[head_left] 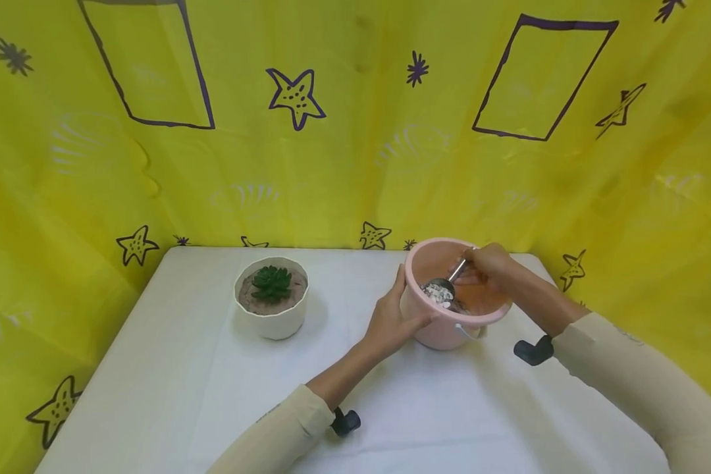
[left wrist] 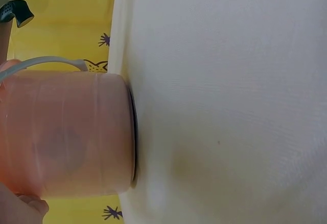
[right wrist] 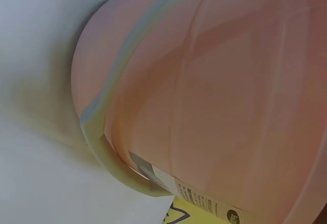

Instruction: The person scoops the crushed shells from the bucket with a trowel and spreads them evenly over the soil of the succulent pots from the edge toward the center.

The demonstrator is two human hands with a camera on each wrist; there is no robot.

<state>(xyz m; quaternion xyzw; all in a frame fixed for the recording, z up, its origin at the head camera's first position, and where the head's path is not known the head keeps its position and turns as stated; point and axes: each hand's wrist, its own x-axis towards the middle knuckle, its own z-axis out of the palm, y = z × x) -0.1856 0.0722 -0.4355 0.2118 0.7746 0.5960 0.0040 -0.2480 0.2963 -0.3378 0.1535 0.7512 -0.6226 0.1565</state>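
A pink bucket (head_left: pixel 441 334) stands on the table, its pale handle (right wrist: pixel 117 66) hanging down the outside. My left hand (head_left: pixel 388 322) grips its left side near the rim, thumb in front and fingers behind. My right hand (head_left: pixel 487 263) reaches over the right rim and holds a metal scoop (head_left: pixel 459 268) by its handle. The scoop's bowl is inside the bucket, tilted, with white pebbles (head_left: pixel 438 294) in and around it. Part of the bucket's bottom is hidden. In the left wrist view the bucket (left wrist: pixel 76 132) fills the left side; the scoop is out of sight there.
A white scalloped pot (head_left: pixel 278 324) with a green succulent (head_left: pixel 272 284) in greyish soil stands to the left of the bucket. The table (head_left: pixel 172 368) has a white cover. Behind it hangs a yellow curtain (head_left: pixel 343 164) with dark star drawings.
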